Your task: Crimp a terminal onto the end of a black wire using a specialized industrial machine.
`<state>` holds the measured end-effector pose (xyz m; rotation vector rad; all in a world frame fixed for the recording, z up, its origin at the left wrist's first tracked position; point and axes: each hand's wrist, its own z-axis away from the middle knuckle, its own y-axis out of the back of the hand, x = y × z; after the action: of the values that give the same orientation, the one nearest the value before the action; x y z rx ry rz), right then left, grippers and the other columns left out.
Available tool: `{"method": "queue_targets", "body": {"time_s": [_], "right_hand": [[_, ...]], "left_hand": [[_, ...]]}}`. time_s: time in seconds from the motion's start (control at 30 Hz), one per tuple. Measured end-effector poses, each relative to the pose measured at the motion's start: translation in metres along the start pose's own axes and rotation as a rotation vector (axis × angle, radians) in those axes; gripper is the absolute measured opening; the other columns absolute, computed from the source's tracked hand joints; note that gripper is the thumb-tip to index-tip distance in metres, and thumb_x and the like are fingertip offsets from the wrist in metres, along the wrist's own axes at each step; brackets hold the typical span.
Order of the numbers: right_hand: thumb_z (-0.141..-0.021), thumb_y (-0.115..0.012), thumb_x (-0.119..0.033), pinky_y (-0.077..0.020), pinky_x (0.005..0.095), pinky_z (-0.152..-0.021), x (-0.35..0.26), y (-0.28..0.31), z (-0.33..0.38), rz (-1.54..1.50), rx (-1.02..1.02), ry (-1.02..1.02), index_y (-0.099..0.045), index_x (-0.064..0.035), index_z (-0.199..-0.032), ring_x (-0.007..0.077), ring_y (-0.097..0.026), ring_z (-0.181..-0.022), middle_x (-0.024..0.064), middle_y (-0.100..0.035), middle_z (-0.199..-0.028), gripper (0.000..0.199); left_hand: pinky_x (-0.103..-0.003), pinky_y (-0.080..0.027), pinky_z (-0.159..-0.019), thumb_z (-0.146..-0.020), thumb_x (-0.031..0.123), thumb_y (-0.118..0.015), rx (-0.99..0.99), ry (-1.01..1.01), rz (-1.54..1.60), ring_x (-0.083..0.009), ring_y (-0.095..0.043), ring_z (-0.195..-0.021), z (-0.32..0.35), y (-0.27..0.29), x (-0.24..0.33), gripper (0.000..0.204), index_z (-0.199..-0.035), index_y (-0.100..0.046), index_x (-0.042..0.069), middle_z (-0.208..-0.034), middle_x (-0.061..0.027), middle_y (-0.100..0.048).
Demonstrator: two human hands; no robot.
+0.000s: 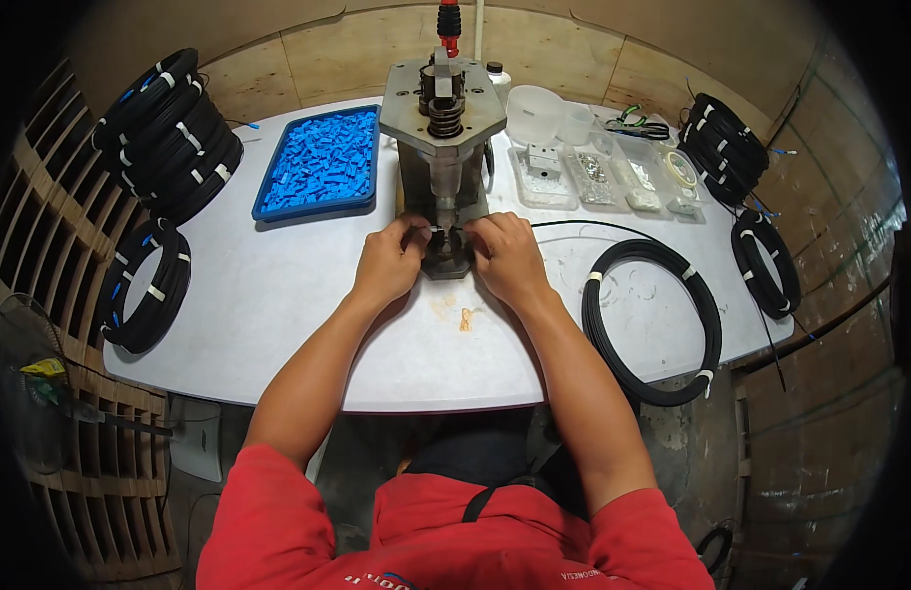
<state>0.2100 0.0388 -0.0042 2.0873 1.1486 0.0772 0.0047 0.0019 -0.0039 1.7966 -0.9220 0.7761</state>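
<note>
A grey metal bench press (442,157) with a coiled spring on top stands at the middle of the table. Both hands meet at its lower jaws, one on each side. On the left side, my left hand (390,260) is closed in a pinch; what lies between its fingertips is too small to make out. My right hand (510,258) has its fingers closed on the end of a black cable (583,225) at the jaws' right side. That cable runs rightward to a tied coil of black cable (597,315) lying at the table's right edge.
A blue tray (262,212) full of small blue plastic parts sits left of the press. Clear boxes (547,200) of small parts stand back right, near pliers (637,126). Stacked black cable coils (180,143) rise at left, more coils (721,147) at right.
</note>
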Motion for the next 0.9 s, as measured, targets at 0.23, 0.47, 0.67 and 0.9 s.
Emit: {"method": "queue_targets", "body": {"time_s": [0.23, 0.47, 0.67, 0.9], "right_hand": [[-0.079, -0.069, -0.003, -0.0462, 0.0411, -0.084, 0.002, 0.001, 0.000, -0.010, 0.017, 0.005, -0.070, -0.0096, -0.097, 0.0288, -0.063, -0.092, 0.0069, -0.066, -0.090, 0.019], [-0.079, -0.070, -0.004, -0.0463, 0.0412, -0.084, 0.000, 0.001, -0.001, -0.020, 0.006, -0.005, -0.071, -0.0095, -0.097, 0.0288, -0.063, -0.092, 0.0070, -0.067, -0.089, 0.019], [-0.079, -0.070, -0.004, -0.0462, 0.0408, -0.085, -0.002, 0.005, -0.001, -0.045, 0.019, -0.001, -0.072, -0.0096, -0.097, 0.0284, -0.063, -0.091, 0.0070, -0.067, -0.089, 0.019], [-0.079, -0.071, -0.004, -0.0466, 0.0394, -0.086, -0.003, 0.012, 0.001, -0.074, -0.003, -0.007, -0.072, -0.0091, -0.097, 0.0278, -0.063, -0.093, 0.0067, -0.068, -0.092, 0.019]], "left_hand": [[-0.036, -0.056, -0.072, -0.096, 0.015, -0.062, -0.009, 0.031, 0.028, -0.0256, -0.073, -0.075, 0.001, -0.001, 0.004, 0.023, -0.111, -0.072, 0.000, -0.086, -0.0173, -0.075], [-0.036, -0.055, -0.071, -0.096, 0.015, -0.062, 0.006, -0.007, 0.038, -0.0254, -0.073, -0.073, 0.001, 0.001, 0.001, 0.023, -0.110, -0.072, 0.001, -0.086, -0.0171, -0.075], [-0.037, -0.055, -0.069, -0.096, 0.018, -0.063, -0.004, -0.018, 0.020, -0.0270, -0.072, -0.071, 0.004, 0.003, 0.004, 0.023, -0.109, -0.073, 0.001, -0.084, -0.0184, -0.074], [-0.037, -0.055, -0.070, -0.096, 0.020, -0.064, -0.053, -0.027, -0.041, -0.0278, -0.072, -0.071, 0.009, 0.008, 0.010, 0.025, -0.109, -0.072, 0.001, -0.085, -0.0197, -0.074]]}}
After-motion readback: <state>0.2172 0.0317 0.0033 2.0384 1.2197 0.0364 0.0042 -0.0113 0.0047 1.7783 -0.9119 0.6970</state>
